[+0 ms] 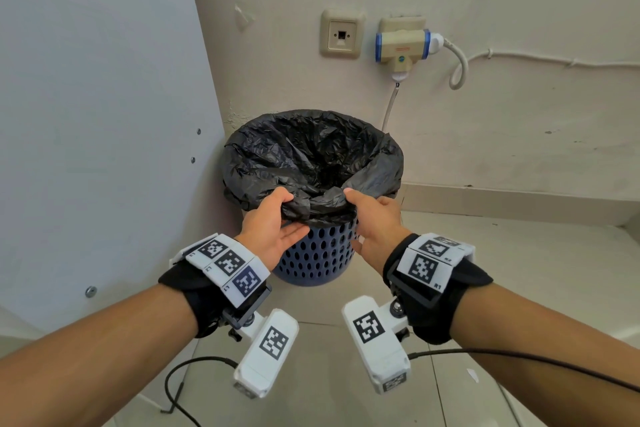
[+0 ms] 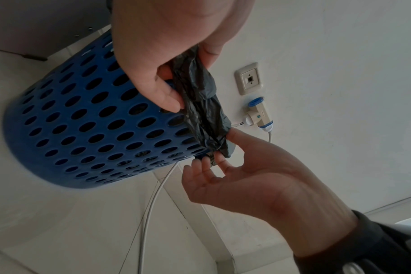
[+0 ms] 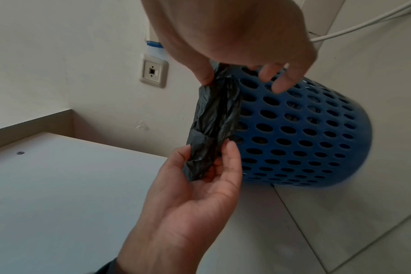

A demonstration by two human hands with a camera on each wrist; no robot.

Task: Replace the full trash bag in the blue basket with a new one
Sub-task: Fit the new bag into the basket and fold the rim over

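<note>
My left hand [image 1: 268, 218] and right hand [image 1: 375, 218] pinch the black bag's [image 1: 313, 156] bunched near edge at the basket [image 1: 315, 253] rim; next, I judge, it needs seating or peeling.

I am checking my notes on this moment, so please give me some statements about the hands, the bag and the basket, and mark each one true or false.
1. Both hands hold the near edge of the black trash bag. True: the left hand and the right hand each pinch the bunched plastic.
2. The blue basket lies on its side. False: it stands upright on the floor.
3. The bag is already out of the basket. False: it still lines the basket, folded over the far rim.
4. An adapter is plugged in on the wall behind the basket. True.
5. The basket's wall is solid. False: it is full of oval holes.
</note>
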